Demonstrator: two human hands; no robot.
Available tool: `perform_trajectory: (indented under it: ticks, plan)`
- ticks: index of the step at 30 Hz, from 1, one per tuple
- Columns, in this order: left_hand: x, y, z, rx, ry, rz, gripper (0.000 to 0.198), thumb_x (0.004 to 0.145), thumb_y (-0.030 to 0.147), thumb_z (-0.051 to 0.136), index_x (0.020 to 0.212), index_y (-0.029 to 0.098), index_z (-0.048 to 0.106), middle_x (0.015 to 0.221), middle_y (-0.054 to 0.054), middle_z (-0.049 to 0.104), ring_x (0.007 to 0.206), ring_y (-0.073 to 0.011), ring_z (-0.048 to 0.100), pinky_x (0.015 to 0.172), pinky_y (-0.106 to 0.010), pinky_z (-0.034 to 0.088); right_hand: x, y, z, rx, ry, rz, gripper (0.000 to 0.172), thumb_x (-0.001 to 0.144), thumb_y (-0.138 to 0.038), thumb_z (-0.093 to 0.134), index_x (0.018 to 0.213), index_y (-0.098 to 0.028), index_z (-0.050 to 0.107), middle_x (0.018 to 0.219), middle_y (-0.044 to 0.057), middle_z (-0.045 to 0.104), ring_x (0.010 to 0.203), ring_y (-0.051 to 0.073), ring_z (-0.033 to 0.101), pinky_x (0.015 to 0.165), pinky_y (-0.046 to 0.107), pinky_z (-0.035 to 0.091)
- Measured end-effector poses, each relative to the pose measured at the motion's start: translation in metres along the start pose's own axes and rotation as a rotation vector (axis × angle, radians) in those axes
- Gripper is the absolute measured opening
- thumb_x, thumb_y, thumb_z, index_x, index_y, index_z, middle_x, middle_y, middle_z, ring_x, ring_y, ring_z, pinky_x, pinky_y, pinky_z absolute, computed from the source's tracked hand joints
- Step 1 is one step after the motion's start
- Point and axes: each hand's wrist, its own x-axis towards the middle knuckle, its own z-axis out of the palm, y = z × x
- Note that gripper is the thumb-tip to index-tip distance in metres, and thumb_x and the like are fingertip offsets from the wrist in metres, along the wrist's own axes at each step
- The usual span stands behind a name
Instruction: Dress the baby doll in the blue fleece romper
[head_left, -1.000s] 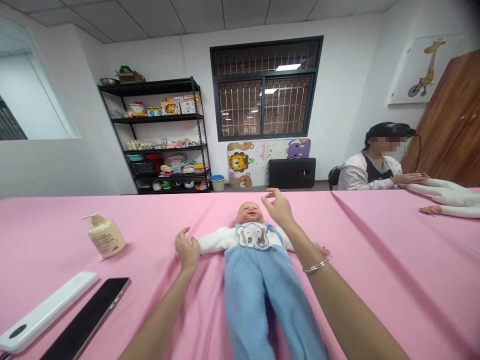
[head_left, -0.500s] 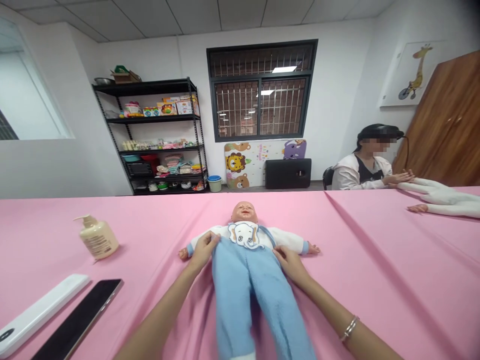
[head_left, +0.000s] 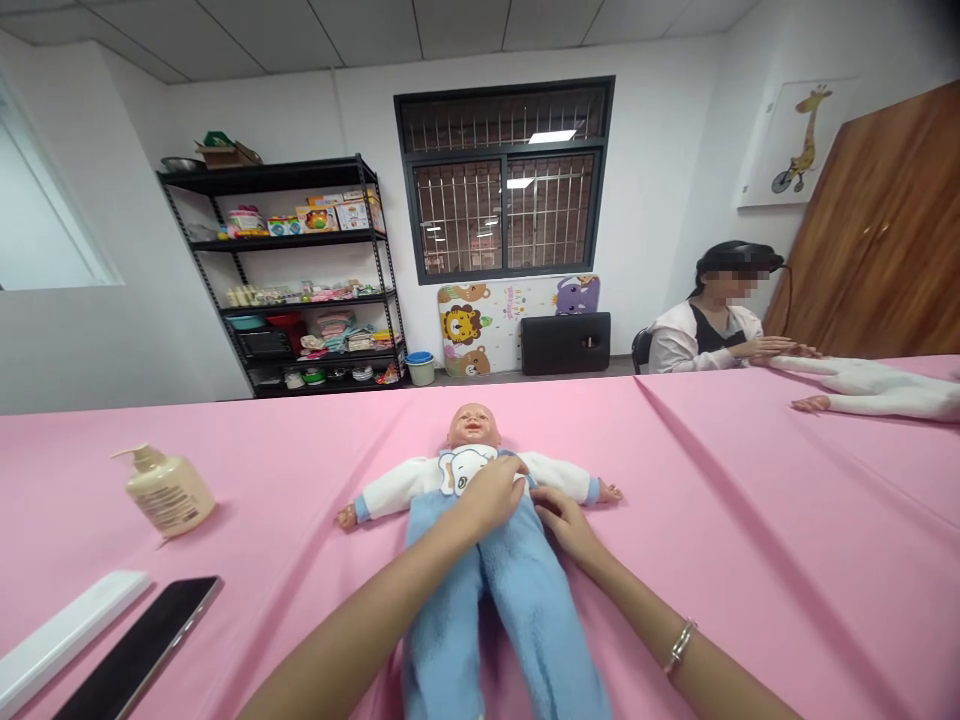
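Note:
A baby doll lies on its back, arms spread, on the pink-covered table. It wears a white long-sleeved top and fuzzy blue overalls with a white elephant on the bib, partly hidden by my left hand. My left hand reaches across the doll's chest, its fingers closed on the overalls at the bib's right edge near the strap. At the right side of the waist, my right hand has its fingers pinched on the edge of the overalls.
On the left stand a beige pump bottle, a long white case and a black phone. At the far right a seated person handles a white-clothed doll. A black shelf stands beyond the pink table.
My left hand has left the overalls' left side and crossed right over the bib. My right hand stays at the right side. The view has shifted slightly.

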Motion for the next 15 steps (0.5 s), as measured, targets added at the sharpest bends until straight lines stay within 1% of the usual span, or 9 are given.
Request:
perform_trajectory:
  ticks: [3,5,6,8,9,10,11,13,15]
  plan:
    - [0.008,-0.008,0.013,0.175,-0.108,-0.084,0.021,0.079,0.005,0.039,0.085,0.01,0.059,0.087,-0.014,0.06,0.086,-0.0263,0.058,0.081,-0.039,0.045,0.003,0.0,-0.003,0.097,0.056,0.026,0.027,0.071,-0.034,0.054,0.088,-0.017,0.066,0.096,0.008,0.06,0.097,0.023,0.052,0.094,0.041,0.037]
    - [0.01,-0.008,0.019,0.222,-0.127,-0.098,0.022,0.076,0.001,0.04,0.083,0.006,0.06,0.088,-0.02,0.059,0.09,-0.0305,0.056,0.085,-0.043,0.043,0.004,-0.001,-0.003,0.136,0.077,0.042,0.027,0.07,-0.037,0.056,0.084,-0.018,0.068,0.095,0.008,0.059,0.099,0.024,0.05,0.095,0.04,0.036]
    - [0.011,-0.006,0.021,0.232,-0.125,-0.104,0.024,0.073,-0.001,0.041,0.087,0.003,0.06,0.093,-0.023,0.057,0.094,-0.0328,0.055,0.087,-0.044,0.042,0.004,-0.003,-0.003,0.146,0.075,0.046,0.027,0.07,-0.039,0.056,0.083,-0.019,0.068,0.095,0.008,0.059,0.1,0.024,0.049,0.095,0.04,0.036]
    - [0.012,-0.002,0.027,0.232,-0.113,-0.132,0.038,0.069,-0.002,0.043,0.106,-0.003,0.053,0.109,-0.028,0.05,0.106,-0.0364,0.048,0.091,-0.046,0.04,0.002,-0.008,-0.001,0.136,0.055,0.036,0.027,0.073,-0.04,0.054,0.082,-0.019,0.068,0.093,0.008,0.058,0.097,0.023,0.05,0.093,0.039,0.036]
    - [0.012,-0.001,0.029,0.211,-0.092,-0.139,0.047,0.069,-0.003,0.042,0.116,-0.005,0.046,0.117,-0.03,0.045,0.112,-0.0368,0.044,0.093,-0.046,0.038,0.001,-0.011,0.0,0.119,0.053,0.023,0.027,0.074,-0.04,0.053,0.081,-0.019,0.068,0.092,0.008,0.057,0.095,0.023,0.05,0.091,0.038,0.037]
    - [0.013,0.0,0.032,0.175,-0.061,-0.125,0.053,0.069,-0.003,0.041,0.123,-0.005,0.039,0.123,-0.029,0.041,0.117,-0.0357,0.039,0.097,-0.047,0.036,0.0,-0.015,0.001,0.101,0.061,0.007,0.027,0.075,-0.039,0.053,0.081,-0.018,0.068,0.091,0.008,0.056,0.093,0.022,0.05,0.09,0.038,0.038]
    - [0.012,0.001,0.034,0.126,-0.018,-0.09,0.056,0.07,-0.003,0.039,0.126,-0.003,0.036,0.126,-0.027,0.039,0.121,-0.0332,0.035,0.1,-0.046,0.033,-0.002,-0.018,0.002,0.083,0.077,-0.007,0.027,0.075,-0.039,0.052,0.079,-0.018,0.068,0.091,0.009,0.055,0.093,0.022,0.05,0.09,0.037,0.038]
    - [0.01,-0.001,0.037,0.01,0.083,0.02,0.056,0.07,-0.004,0.034,0.125,0.004,0.039,0.127,-0.02,0.041,0.123,-0.0272,0.034,0.105,-0.045,0.029,-0.003,-0.023,0.003,0.068,0.116,-0.02,0.026,0.074,-0.039,0.053,0.077,-0.017,0.067,0.1,0.009,0.054,0.099,0.023,0.048,0.091,0.035,0.038]
    - [0.005,-0.003,0.038,-0.099,0.181,0.116,0.052,0.07,-0.004,0.032,0.117,0.011,0.047,0.121,-0.014,0.048,0.117,-0.0227,0.04,0.104,-0.044,0.031,-0.003,-0.025,0.004,0.074,0.128,-0.013,0.026,0.074,-0.039,0.052,0.078,-0.017,0.067,0.107,0.009,0.053,0.105,0.023,0.046,0.094,0.035,0.037]
